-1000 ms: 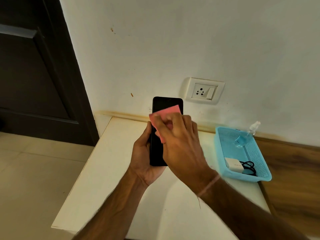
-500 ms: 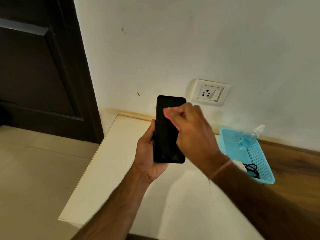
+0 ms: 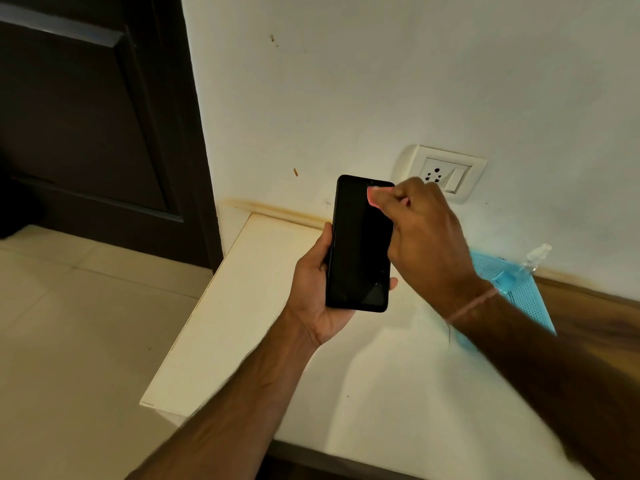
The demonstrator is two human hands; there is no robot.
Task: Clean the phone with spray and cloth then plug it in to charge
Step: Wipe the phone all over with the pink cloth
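Left hand [image 3: 313, 289]: palm up, above the surface; thumb on the left edge of the phone, fingers wrapped behind it, 1 fingertip showing past the lower right edge.
Right hand [image 3: 429, 244]: fingers bunched and curled round a pink cloth, knuckles toward the camera, set against the upper right part of the phone.
Phone [image 3: 360, 244]: black smartphone, held upright in the left hand with its screen dark and facing the camera; lifted off the surface, in front of the wall.
Cloth [image 3: 375, 195]: pink, mostly hidden in the right hand; a small fold shows at the fingertips, touching the screen near its top right corner.
Wrist band [image 3: 474, 304]: thin pinkish thread round the right wrist.
Surface [image 3: 277, 341]: cream top set against the wall, its left edge beside the door.
Basket [image 3: 526, 299]: light blue perforated plastic, on the surface to the right, partly hidden by the right forearm.
Spray bottle [image 3: 533, 261]: small, clear, tilted in the basket with its nozzle toward the wall.
Wall socket [image 3: 446, 173]: white plate with 1 outlet and 1 switch, just above the right hand.
Door [image 3: 86, 116]: dark panelled, at the left.
Floor [image 3: 69, 341]: pale tiles, below and left of the surface.
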